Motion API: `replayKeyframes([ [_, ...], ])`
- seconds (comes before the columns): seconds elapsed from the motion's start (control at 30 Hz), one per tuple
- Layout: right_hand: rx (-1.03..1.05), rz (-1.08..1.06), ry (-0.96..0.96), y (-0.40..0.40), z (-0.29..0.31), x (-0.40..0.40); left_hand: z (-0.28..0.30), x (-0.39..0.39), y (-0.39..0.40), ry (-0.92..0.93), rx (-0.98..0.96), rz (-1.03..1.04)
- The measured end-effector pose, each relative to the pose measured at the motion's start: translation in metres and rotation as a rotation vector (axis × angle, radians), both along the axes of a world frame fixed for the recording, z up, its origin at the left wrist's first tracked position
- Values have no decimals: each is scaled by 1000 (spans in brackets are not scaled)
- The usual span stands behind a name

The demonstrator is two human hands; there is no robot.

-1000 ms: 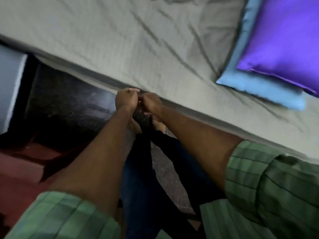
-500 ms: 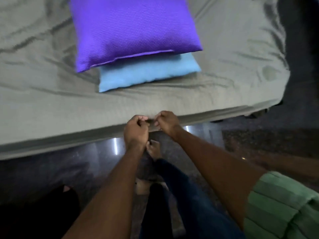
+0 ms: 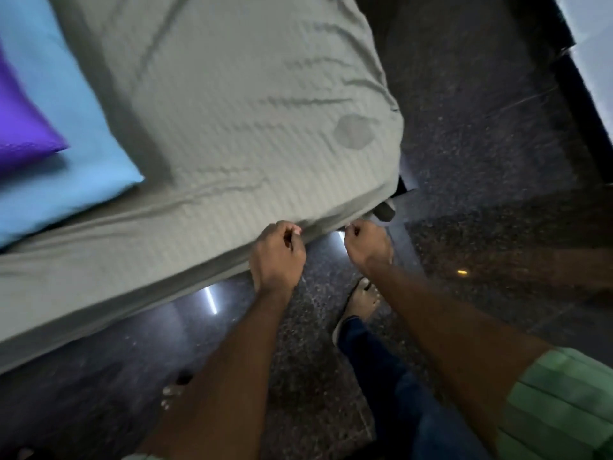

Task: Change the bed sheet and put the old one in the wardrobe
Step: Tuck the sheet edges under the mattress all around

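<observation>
A grey, finely ribbed bed sheet (image 3: 232,121) covers the mattress, wrinkled, with a darker round spot near the right-hand corner. My left hand (image 3: 277,257) pinches the sheet's lower edge at the side of the bed. My right hand (image 3: 366,249) grips the same hem a little to the right, close to the mattress corner. Both fists are curled around the fabric. No wardrobe is in view.
A light blue pillow (image 3: 66,137) lies on the bed at the left with a purple pillow (image 3: 20,127) on top of it. The dark speckled floor (image 3: 497,161) stretches right of the bed. My feet stand beside the bed; a dark wall edge (image 3: 577,104) runs at upper right.
I have moved along the bed's side toward its corner. The pillows have slid to the left of the view. My hands, close together before, now hold the hem further apart.
</observation>
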State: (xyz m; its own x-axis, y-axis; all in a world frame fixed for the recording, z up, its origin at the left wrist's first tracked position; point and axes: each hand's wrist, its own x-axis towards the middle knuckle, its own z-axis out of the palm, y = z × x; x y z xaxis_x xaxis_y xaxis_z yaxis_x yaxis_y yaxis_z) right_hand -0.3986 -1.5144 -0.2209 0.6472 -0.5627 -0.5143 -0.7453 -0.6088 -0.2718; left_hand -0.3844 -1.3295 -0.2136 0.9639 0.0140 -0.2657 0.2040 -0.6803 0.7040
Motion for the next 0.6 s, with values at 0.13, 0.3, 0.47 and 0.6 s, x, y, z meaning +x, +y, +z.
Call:
replayKeyframes([
  [0.13,-59,-158,-197,-87,-9,24,-3,42,-114,-108,33,-114],
  [0.3,-182,-54,-364,-149,-18,66,-14,80,-189,-177,122,-196],
  [0.47,-122,-26,-403,-166,-38,116,-30,97,-207,-160,269,-414],
  [0.6,203,-225,-291,-187,-34,164,-30,103,-217,-188,274,-477],
])
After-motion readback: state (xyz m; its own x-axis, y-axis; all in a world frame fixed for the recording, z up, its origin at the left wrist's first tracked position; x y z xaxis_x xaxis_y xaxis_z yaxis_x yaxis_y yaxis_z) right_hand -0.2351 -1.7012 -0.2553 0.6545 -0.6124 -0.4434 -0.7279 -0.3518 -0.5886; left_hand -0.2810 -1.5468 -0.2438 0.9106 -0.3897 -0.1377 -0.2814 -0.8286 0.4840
